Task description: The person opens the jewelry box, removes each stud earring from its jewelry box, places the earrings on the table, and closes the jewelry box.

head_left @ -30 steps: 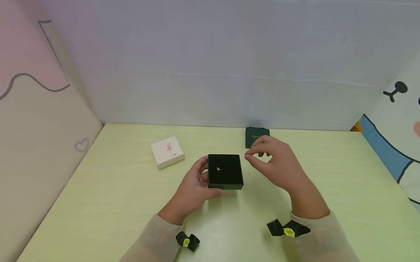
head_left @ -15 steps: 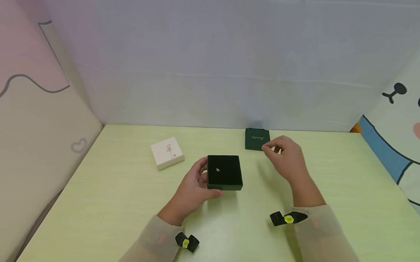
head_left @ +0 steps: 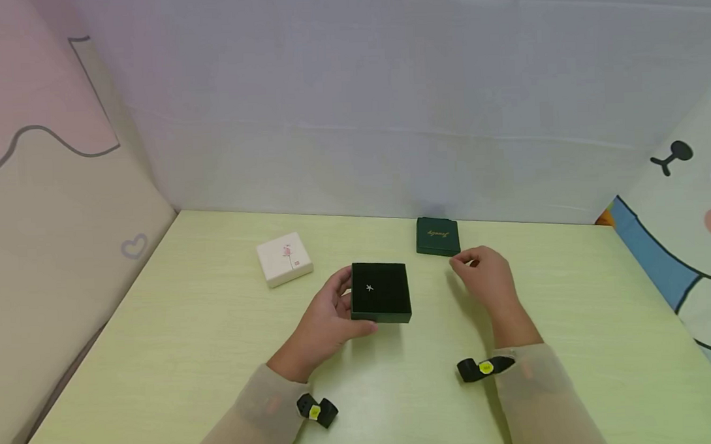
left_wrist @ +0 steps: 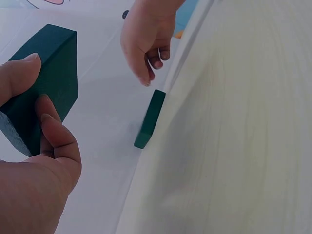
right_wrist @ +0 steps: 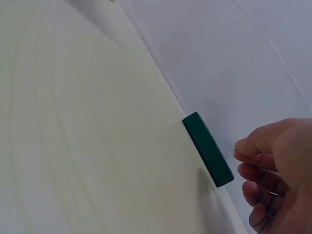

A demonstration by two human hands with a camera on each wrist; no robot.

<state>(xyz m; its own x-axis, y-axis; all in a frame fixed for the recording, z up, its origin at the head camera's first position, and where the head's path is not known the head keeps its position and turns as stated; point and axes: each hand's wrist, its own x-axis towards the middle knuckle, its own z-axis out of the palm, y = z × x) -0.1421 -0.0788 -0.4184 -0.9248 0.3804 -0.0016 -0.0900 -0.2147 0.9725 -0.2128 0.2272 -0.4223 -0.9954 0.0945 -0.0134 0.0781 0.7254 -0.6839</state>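
Observation:
My left hand [head_left: 329, 321] grips a dark green jewelry box [head_left: 382, 303] by its left side, thumb along the near edge, holding it above the table. On the box's black inner pad sits a small silvery star-shaped piece [head_left: 369, 288]. My right hand [head_left: 488, 279] is to the right of the box, near the green box lid [head_left: 438, 237], apart from it. Between its thumb and forefinger the right wrist view shows a tiny silvery piece [right_wrist: 235, 152], pinched and mostly hidden, its kind too small to tell. The other fingers curl loosely.
A white box [head_left: 284, 258] with a pink flower print lies at the back left of the pale table [head_left: 189, 332]. Gold lettering marks the green lid, which lies near the table's back edge. A white cloth wall [head_left: 352, 117] rises behind.
My right hand has moved right, away from the jewelry box, uncovering the green lid's lettering, and has sunk slightly. My left hand and the jewelry box have hardly moved.

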